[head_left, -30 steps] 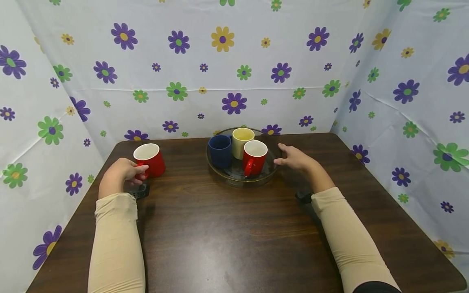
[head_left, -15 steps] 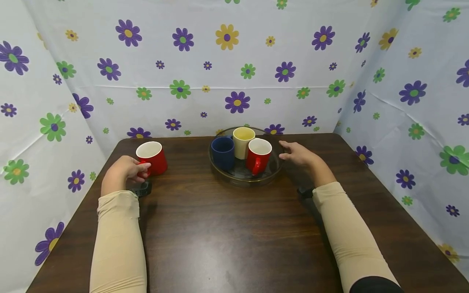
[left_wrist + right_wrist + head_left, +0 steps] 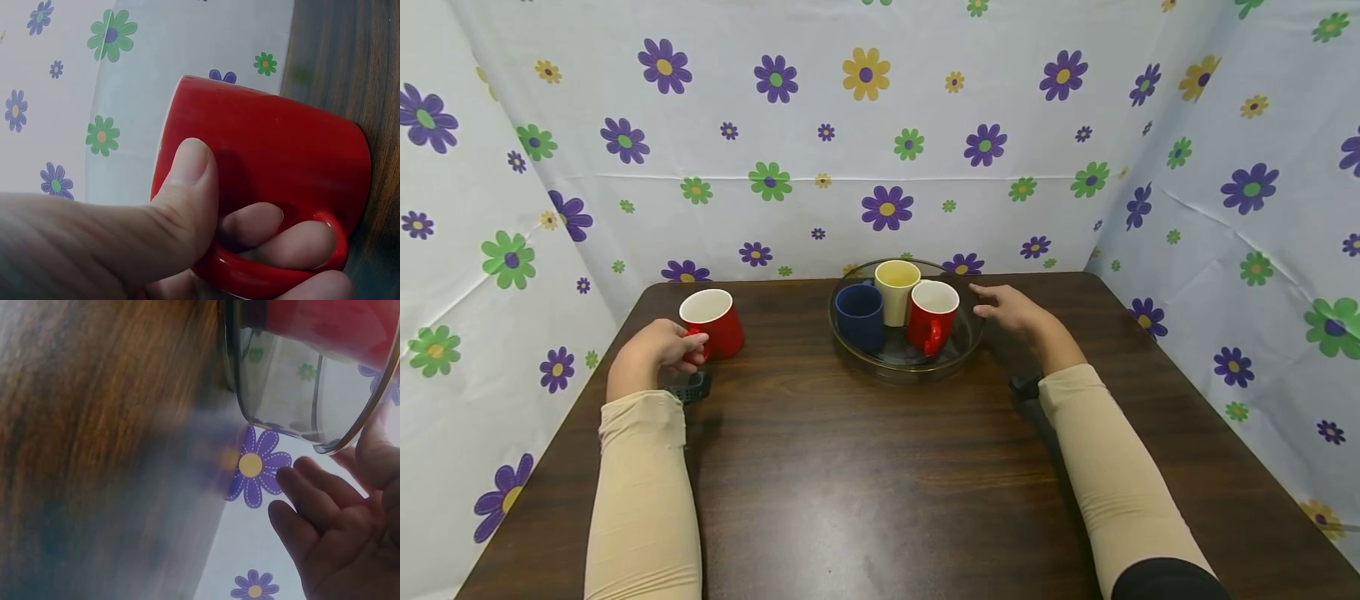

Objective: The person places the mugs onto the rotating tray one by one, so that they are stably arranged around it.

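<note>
At the table's left, my left hand point(image 3: 657, 348) grips the handle of a red mug point(image 3: 724, 332) with a white inside. The left wrist view shows fingers curled through that handle and the thumb against the red mug's side point(image 3: 275, 137). A round turntable with a clear wall point(image 3: 897, 368) stands at the back middle. It bears a blue mug point(image 3: 860, 321), a cream mug point(image 3: 895, 304) and a second red mug point(image 3: 928, 321), handle toward me. Beside the turntable's right rim is my right hand point(image 3: 1018, 318), fingers loosely extended; whether they touch the rim I cannot tell.
The dark wood table point(image 3: 842, 467) stretches in front of both arms. White cloth point(image 3: 700, 150) with printed flowers hangs behind the table and along both sides. A black device is worn at each wrist.
The turntable has turned counterclockwise seen from above: the blue mug came nearer, the cream one went left, the red one on it back and right. My left hand kept its hold.
</note>
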The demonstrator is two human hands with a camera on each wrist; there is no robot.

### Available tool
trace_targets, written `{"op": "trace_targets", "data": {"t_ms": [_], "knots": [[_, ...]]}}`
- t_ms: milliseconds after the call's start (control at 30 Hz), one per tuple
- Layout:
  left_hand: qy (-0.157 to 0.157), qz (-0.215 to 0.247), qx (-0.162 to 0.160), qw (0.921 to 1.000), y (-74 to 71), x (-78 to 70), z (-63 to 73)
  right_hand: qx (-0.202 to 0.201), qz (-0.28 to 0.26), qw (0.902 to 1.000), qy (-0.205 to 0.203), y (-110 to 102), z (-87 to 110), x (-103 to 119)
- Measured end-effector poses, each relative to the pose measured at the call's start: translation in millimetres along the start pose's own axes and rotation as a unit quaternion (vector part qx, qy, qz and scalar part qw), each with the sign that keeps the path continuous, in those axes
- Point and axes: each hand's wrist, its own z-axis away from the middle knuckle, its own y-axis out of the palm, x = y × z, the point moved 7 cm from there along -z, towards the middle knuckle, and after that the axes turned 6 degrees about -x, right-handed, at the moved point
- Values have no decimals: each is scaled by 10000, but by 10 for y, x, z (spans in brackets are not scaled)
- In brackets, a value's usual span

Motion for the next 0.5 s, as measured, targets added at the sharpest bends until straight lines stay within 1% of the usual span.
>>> {"op": "trace_targets", "data": {"t_ms": [100,233,300,333,400,500], "knots": [[82,-38,42,10000,0,-3,5,-268,34,9996,-45,-23,-13,6],[76,-21,84,9999,5,0,12,-755,381,9961,-260,-62,-16,1],[56,-18,83,9999,8,1,13,-927,403,9944,-299,-75,1,-16],[50,-15,75,10000,9,1,13,-935,326,9946,-306,-74,17,-21],[71,-11,67,10000,6,0,13,-821,84,9961,-323,-53,54,-23],[88,-45,48,9999,-8,7,23,-374,-179,9981,-455,30,112,16]]}}
